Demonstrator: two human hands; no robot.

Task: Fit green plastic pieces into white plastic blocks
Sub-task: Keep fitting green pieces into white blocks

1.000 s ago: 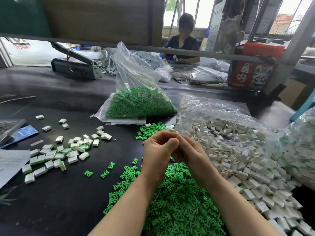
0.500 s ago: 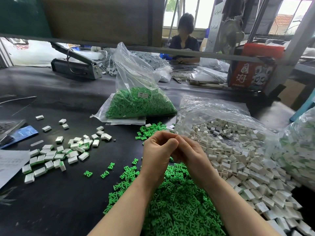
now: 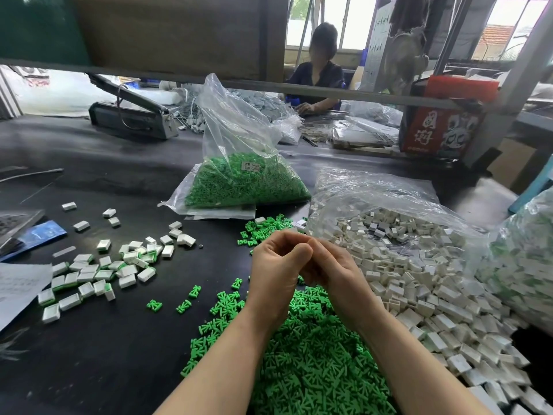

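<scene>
Still, hands: left hand [image 3: 276, 272] and right hand [image 3: 335, 269] stayed pressed together above the green pieces [image 3: 314, 363].
Grip: fingers curled; contents hidden, cannot tell.

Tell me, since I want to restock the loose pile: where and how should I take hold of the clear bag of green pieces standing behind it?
Grip the bag of green pieces by its empty upper plastic, gathered in the fingers, coming from above. The pieces fill only the bottom, which bulges on the black table; the top stands slack and open, so it probably bunches easily, while the full base looks too wide to grasp.
</scene>
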